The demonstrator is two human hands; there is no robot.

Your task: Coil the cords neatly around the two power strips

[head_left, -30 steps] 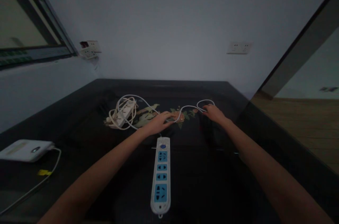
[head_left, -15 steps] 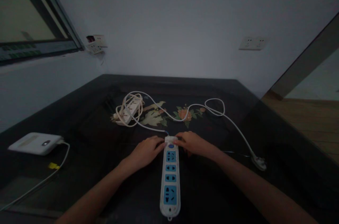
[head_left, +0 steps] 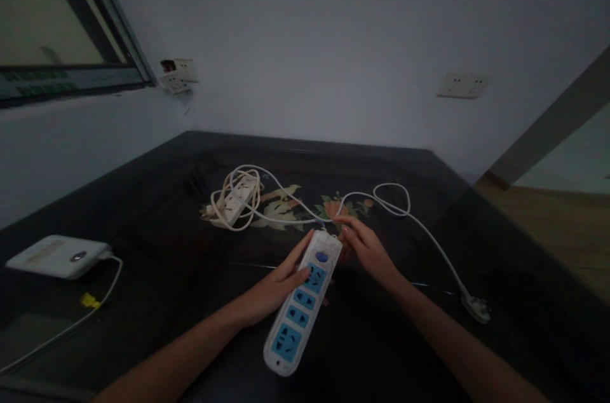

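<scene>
A white power strip (head_left: pixel 301 309) with blue socket faces and a blue switch is tilted, its cord end pointing away to the right. My left hand (head_left: pixel 281 285) is closed round its upper half, thumb on top by the first socket. My right hand (head_left: pixel 369 253) is at the strip's cord end, with bent fingers at the white cord (head_left: pixel 289 221); the exact contact is too dim to make out. From there the cord loops across the dark table, ending at a plug (head_left: pixel 475 309) on the right.
A second power strip (head_left: pixel 239 196), wrapped in its own cord, lies behind on the dark table (head_left: pixel 305 164). To the left sits a white box-shaped device (head_left: pixel 60 257) with a cable and yellow tag (head_left: pixel 90 300). Wall sockets (head_left: pixel 462 86) are on the back wall.
The power strip has turned from straight to slanted, apparently lifted. My left hand has slid down to wrap round its body, and my right hand has shifted to the cord end's right corner.
</scene>
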